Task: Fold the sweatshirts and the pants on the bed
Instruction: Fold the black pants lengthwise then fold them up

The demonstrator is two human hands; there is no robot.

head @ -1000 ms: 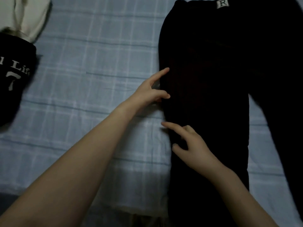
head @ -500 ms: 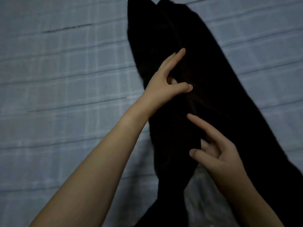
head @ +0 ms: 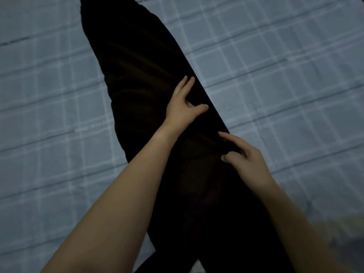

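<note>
Nearest me, the long black soft-cloth pants [head: 137,85] ran out of the bottom of view between both bare forearms, lying on the pale blue checked bedsheet [head: 275,75]. A blurred pale patch [head: 342,235] sat at lower right; I could not identify it.

The right hand [head: 248,162] rested at the pants' right edge with its forefinger straight on the cloth and the other fingers curled. Against the black I could not tell whether they pinched fabric.

Further out, the left hand [head: 183,109] lay mid-length on the pants, fingers mostly straight, thumb spread, pressing flat.

Beyond it the pants narrowed to a single strip toward upper left.

Judgement: the legs seemed laid together lengthwise, with the crosswise folds not yet made. No sweatshirts were in view, so I could not judge their progress.
</note>
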